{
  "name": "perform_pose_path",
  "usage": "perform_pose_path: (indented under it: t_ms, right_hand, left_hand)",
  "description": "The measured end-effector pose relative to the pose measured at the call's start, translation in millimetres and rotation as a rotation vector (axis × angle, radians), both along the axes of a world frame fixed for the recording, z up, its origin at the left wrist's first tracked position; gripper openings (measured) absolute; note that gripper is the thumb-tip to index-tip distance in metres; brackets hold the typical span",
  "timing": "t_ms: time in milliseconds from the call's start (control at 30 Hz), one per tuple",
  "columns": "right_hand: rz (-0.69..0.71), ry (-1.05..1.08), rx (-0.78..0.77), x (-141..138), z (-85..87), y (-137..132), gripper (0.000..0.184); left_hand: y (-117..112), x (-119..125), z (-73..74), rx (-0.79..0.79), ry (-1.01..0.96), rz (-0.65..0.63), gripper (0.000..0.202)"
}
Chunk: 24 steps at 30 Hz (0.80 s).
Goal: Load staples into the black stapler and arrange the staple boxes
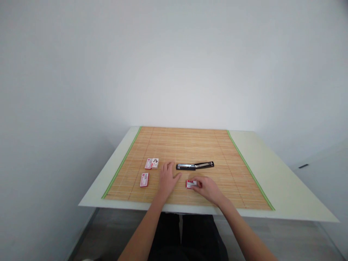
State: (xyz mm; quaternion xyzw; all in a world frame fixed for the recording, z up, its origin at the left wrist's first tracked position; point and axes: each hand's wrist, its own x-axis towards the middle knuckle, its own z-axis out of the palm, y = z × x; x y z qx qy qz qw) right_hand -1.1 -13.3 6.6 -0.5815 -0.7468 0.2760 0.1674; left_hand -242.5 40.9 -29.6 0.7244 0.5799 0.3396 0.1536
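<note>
An opened-out black stapler (186, 167) lies on the bamboo mat, its metal staple channel showing. In front of it is a small red-and-white staple box (188, 184) with something greyish on top. My right hand (208, 187) is closed at the right end of this box, thumb and fingers pinched together; the fingers partly cover the box. Palm down on the mat rests my left hand (166, 179), fingers spread, holding nothing. It lies between the staple box and a second flat red-and-white box (144, 179).
Farther back on the left, a red-and-white box (148, 164) touches a white box with a stapler picture (155, 163). The green-edged bamboo mat (187, 143) covers the middle of a white table (274, 170). A wall (185, 72) stands behind the table.
</note>
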Motion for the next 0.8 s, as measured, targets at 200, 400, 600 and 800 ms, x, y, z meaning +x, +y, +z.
perform_pose_path:
  t_ms: [200,400,600,800]
  right_hand:
    - [0.005,-0.017,-0.011,-9,7.4,8,0.016]
    - [-0.073,-0.025,0.043,-18,13.7,31,0.024]
    - [-0.042,-0.046,0.036,-25,8.0,43,0.021]
    - [-0.019,-0.068,0.045,-26,8.7,45,0.02]
  left_hand:
    - [26,4,-1.5,-0.121,0.082,-0.162,0.036]
    - [11,0,2.3,-0.136,0.059,-0.294,0.034]
    - [-2,2,6.3,-0.145,0.049,-0.285,0.035]
    - [-1,2,7.2,-0.153,0.038,-0.283,0.036]
